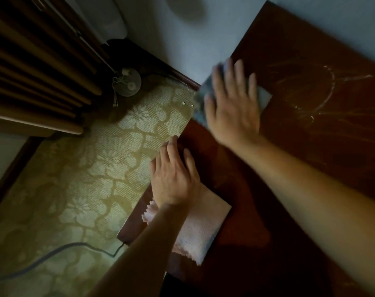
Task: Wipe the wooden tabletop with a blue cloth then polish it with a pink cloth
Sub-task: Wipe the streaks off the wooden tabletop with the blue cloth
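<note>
Fingers point(235, 82) of right hand point(231, 110) spread flat, pressed on blue cloth point(264, 97) at counter point(311, 146) far-left edge; dusty streaks right of it. Pink cloth point(201, 230) lies near, under flat left hand point(173, 176).

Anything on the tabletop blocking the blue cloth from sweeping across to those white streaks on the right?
Nothing visible does. The right hand presses the blue cloth flat at the wooden tabletop's left edge; bare wood lies between it and the white streaks. The pink cloth sits nearer, under the left hand, off that path.

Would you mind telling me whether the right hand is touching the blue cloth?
Touching: the head view shows the right hand pressed flat on the blue cloth.
</note>
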